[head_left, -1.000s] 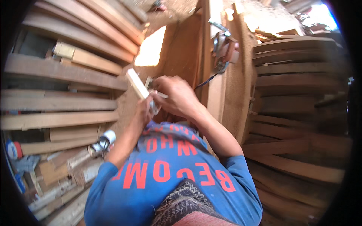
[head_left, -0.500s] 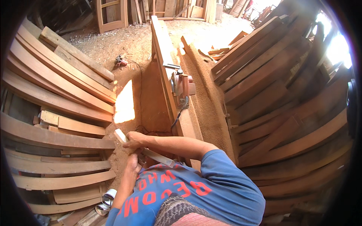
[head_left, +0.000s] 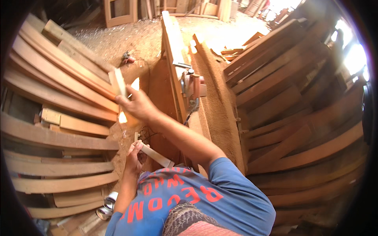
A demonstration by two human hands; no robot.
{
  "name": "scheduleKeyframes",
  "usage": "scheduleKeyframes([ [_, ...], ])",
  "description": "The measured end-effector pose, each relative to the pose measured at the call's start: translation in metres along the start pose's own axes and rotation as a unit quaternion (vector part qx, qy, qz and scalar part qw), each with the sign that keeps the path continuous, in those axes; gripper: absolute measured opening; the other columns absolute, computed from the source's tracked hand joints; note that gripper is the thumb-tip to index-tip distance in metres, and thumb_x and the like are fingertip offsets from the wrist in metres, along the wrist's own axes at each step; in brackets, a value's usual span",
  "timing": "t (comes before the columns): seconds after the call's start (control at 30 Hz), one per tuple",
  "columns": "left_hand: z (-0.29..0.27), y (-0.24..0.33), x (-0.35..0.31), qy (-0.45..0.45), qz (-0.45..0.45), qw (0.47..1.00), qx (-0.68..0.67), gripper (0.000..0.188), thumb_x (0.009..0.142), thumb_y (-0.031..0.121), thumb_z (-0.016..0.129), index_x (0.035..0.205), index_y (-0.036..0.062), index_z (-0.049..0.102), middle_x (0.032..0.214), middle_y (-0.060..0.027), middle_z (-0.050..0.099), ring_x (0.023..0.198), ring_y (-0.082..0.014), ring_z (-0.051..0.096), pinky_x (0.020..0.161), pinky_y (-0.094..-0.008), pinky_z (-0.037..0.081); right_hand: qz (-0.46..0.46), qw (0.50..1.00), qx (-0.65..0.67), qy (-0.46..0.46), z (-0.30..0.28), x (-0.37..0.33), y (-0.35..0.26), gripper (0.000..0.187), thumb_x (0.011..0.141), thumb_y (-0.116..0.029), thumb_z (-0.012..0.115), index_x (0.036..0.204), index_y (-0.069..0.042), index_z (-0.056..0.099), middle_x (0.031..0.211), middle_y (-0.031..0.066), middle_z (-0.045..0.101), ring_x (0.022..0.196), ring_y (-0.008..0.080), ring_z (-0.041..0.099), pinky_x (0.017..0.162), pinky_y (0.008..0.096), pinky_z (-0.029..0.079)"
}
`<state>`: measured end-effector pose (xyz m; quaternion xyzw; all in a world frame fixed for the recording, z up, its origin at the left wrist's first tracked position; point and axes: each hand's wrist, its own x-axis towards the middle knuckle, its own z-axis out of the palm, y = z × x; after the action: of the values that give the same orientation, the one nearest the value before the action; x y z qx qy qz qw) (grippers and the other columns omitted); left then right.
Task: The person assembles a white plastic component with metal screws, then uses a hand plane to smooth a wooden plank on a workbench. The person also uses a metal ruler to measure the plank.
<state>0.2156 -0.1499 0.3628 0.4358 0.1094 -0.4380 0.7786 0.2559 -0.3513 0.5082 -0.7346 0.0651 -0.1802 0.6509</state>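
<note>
My right hand (head_left: pixel 137 104) reaches out ahead over the floor, closed on the near end of a short, pale wooden block (head_left: pixel 117 82). The block stands out past my fingers, in front of the ends of the stacked boards on the left. Close to my body, my left hand (head_left: pixel 135 157) is closed round a flat, pale strip (head_left: pixel 157 156) that slants down toward my shirt. A small narrow piece sticks up just beyond the left fingers; whether it belongs to the strip I cannot tell.
A power planer (head_left: pixel 193 88) with a cord rests on a long timber beam (head_left: pixel 173 39) ahead. A red power tool (head_left: pixel 127 58) lies on the sawdust floor. Stacked boards (head_left: pixel 59 137) line the left, more timber (head_left: pixel 283 98) the right. A white can (head_left: pixel 111 198) stands lower left.
My right hand has moved away from my body with the wooden block, apart from the left hand. The left hand has risen slightly and keeps the flat strip.
</note>
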Motion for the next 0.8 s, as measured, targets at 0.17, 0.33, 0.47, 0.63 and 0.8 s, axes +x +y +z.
scheduleKeyframes([
  [0.17,-0.046,0.019,0.003,0.112,0.116,0.987,-0.016,0.027,0.097,0.014,0.072,0.121,0.0121,0.059,0.100,-0.0011,0.070,0.089,-0.0130,0.069,0.076,-0.0301,0.060,-0.069,0.944,-0.310,-0.089,-0.066,-0.064,-0.012,0.047,0.086,-0.022,0.083,0.124,-0.001,0.066,0.117,0.0199,0.069,0.108,0.0371,0.068,0.093,0.0443,0.054],
  [0.33,-0.084,0.059,-0.008,0.171,0.216,0.959,-0.062,0.024,0.099,0.015,0.072,0.120,0.0119,0.060,0.098,0.0031,0.067,0.085,-0.0099,0.066,0.072,-0.0271,0.059,0.072,0.889,-0.417,-0.177,-0.074,-0.118,0.003,0.045,0.085,-0.017,0.081,0.126,-0.007,0.067,0.108,0.0164,0.067,0.103,0.0375,0.067,0.088,0.0463,0.054],
  [0.47,-0.087,0.068,-0.015,0.204,0.244,0.947,-0.049,0.025,0.100,0.017,0.072,0.121,0.0103,0.059,0.097,0.0012,0.065,0.081,-0.0087,0.064,0.067,-0.0235,0.061,0.062,0.896,-0.390,-0.202,-0.061,-0.126,0.012,0.042,0.086,-0.017,0.081,0.125,-0.008,0.069,0.108,0.0148,0.067,0.100,0.0378,0.068,0.087,0.0456,0.055],
  [0.63,-0.088,0.067,-0.020,0.230,0.260,0.937,-0.042,0.031,0.099,0.019,0.073,0.126,0.0106,0.058,0.104,-0.0012,0.067,0.085,-0.0111,0.066,0.072,-0.0254,0.061,0.031,0.907,-0.372,-0.195,-0.053,-0.122,0.015,0.041,0.085,-0.014,0.081,0.124,-0.009,0.070,0.107,0.0141,0.067,0.100,0.0374,0.068,0.086,0.0459,0.055],
  [0.8,-0.092,0.061,-0.030,0.249,0.283,0.926,-0.025,0.033,0.100,0.018,0.072,0.128,0.0119,0.057,0.106,-0.0022,0.067,0.086,-0.0127,0.067,0.071,-0.0277,0.061,-0.008,0.905,-0.370,-0.208,-0.047,-0.114,0.022,0.042,0.084,-0.013,0.082,0.124,-0.008,0.070,0.107,0.0148,0.067,0.100,0.0372,0.067,0.087,0.0465,0.055],
])
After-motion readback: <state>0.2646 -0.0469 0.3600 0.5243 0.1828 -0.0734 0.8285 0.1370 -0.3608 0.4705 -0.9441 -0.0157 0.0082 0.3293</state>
